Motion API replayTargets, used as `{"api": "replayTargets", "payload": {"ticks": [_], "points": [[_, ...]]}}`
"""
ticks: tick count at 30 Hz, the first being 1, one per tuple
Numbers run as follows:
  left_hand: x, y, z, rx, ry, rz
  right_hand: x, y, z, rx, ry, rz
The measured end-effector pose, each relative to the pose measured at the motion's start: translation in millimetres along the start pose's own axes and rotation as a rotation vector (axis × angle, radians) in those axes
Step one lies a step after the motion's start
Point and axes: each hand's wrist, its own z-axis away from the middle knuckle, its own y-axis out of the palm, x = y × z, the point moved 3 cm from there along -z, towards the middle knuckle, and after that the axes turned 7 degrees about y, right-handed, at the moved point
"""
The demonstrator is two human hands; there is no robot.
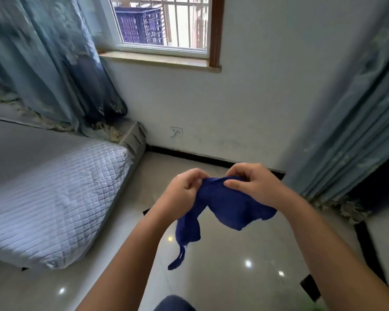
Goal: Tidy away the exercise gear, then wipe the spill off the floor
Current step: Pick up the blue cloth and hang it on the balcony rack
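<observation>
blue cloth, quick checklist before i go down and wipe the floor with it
1. Grip: left hand and right hand both pinch the blue cloth at its top edge: ok.
2. Cloth ready as a wiping pad: bunched, with a strip dangling below: not ok.
3. Cloth kept off the floor until needed: it hangs in the air: ok.
4. Spill located: only light reflections show on the tiles: cannot tell.
5. Exercise gear put away first: none in view: cannot tell.

matt blue cloth (229, 205), glossy tiled floor (234, 277)
</observation>
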Motion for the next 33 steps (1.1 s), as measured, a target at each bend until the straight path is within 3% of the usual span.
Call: {"api": "replayTargets", "payload": {"ticks": [6,13,18,27,33], "points": [[55.0,-52.3,-112.8,-0.016,-0.04,0.049,12.3,-17.7,-150.4,-0.002,-0.037,0.042],[133.4,-155.8,-269.0,-0.064,-0.081,0.07,49.6,-38.0,-335.8,-0.142,-0.035,0.008],[179.8,-221.1,-365.6,-0.18,-0.065,0.013,70.0,-44.3,-453.6,-0.151,-0.05,0.088],[242.1,-289.2,-540.2,-0.209,-0.031,0.012,51.9,-76.2,-641.3,-0.255,-0.01,-0.054],[246.9,-335.0,-657.3,-0.208,-0.019,0.031,50.6,-116.3,-752.4,-0.248,-0.001,-0.144]]}}
